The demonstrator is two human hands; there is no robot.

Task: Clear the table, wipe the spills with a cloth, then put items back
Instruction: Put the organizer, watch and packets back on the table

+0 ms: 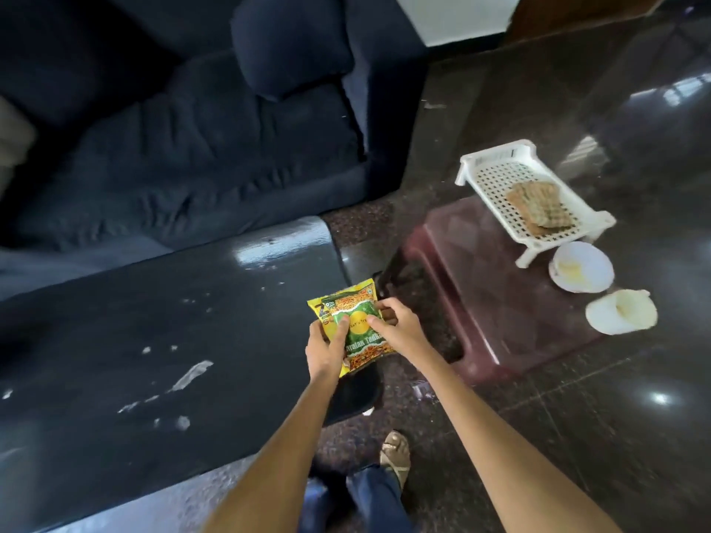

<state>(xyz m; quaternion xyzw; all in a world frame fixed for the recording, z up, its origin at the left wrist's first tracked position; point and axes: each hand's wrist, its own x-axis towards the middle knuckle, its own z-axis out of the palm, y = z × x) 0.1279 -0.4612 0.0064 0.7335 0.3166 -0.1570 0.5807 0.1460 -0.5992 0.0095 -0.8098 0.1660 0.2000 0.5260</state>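
Over the right end of the dark, white-smeared worktop [154,321], both hands, left [327,346] and right [396,325], pinch a yellow-green crinkly snack packet [356,325]; lifting level toward the maroon stool [481,302] seems safest.

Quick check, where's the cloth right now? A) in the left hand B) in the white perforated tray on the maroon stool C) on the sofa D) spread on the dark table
B: the folded cloth lies inside the white tray on the maroon stool, while both the left hand and right hand grip the snack packet at the edge of the table.
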